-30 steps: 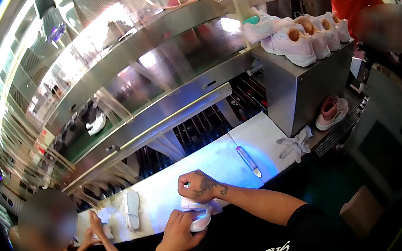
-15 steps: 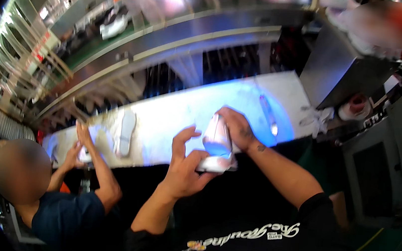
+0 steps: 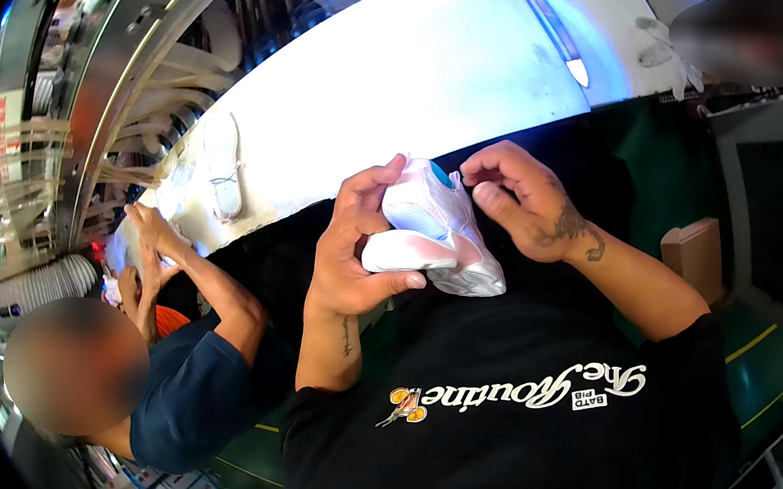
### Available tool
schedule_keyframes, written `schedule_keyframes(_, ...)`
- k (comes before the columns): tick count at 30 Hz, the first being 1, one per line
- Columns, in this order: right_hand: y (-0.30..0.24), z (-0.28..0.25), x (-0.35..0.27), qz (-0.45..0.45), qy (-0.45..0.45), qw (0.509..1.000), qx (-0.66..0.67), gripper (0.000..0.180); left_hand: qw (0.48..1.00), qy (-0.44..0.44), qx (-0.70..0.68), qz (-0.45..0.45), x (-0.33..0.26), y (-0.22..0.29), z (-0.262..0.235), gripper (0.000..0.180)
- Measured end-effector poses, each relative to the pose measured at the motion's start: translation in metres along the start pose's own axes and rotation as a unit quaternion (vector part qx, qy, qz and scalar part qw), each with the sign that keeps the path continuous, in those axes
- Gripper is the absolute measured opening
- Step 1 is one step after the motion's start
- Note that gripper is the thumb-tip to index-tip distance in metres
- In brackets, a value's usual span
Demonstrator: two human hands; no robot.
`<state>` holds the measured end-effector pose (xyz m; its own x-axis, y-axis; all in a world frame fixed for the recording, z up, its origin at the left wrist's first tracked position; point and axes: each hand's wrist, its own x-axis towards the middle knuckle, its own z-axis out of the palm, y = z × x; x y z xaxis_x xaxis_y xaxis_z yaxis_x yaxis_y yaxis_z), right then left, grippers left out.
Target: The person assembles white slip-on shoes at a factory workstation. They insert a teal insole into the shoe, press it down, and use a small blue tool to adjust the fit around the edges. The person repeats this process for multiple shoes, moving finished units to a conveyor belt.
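Above my lap, a white sneaker (image 3: 420,207) is held in my left hand (image 3: 343,253), with the fingers behind it and the thumb along its near side. The sole faces partly toward the left, and a blue-green patch shows at the opening. To the right of the sneaker, my right hand (image 3: 535,208) hovers close to the opening with loosely bent fingers. A small gap shows between thumb and forefinger, and I see nothing held there. On the workbench at left lies another pale shoe (image 3: 220,165).
The brightly lit white workbench (image 3: 413,71) runs across in front of me. A pen-like tool (image 3: 559,35) lies at its far right, near crumpled white gloves (image 3: 664,53). A co-worker (image 3: 188,386) works close on my left. A cardboard box (image 3: 693,257) stands at right.
My view has tilted down and turned. The sneaker is now nearer my body and turned over in my left hand. My right hand has come off the sneaker to its right side.
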<state>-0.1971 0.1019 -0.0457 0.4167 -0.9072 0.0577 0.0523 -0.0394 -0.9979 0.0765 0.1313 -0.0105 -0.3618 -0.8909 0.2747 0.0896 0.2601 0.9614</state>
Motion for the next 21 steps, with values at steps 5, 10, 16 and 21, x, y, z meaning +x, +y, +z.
schedule_keyframes(5, -0.018, -0.004, 0.003, -0.095, -0.066, 0.988, -0.104, 0.045, 0.999, -0.032, -0.006, -0.009, 0.008, -0.005, -0.006, 0.045)
schedule_keyframes(10, -0.014, 0.005, -0.013, -0.086, -0.099, 0.984, -0.120, 0.061, 0.999, -0.026, 0.009, -0.040, 0.004, -0.007, -0.010, 0.044)
schedule_keyframes(16, 0.007, 0.031, -0.040, -0.070, -0.011, 0.976, -0.204, 0.076, 0.994, -0.026, 0.062, -0.083, 0.006, -0.008, -0.007, 0.044)
schedule_keyframes(21, 0.003, 0.037, -0.037, -0.043, 0.020, 0.974, -0.220, 0.066, 0.981, -0.037, 0.161, -0.100, 0.012, -0.001, -0.004, 0.046)
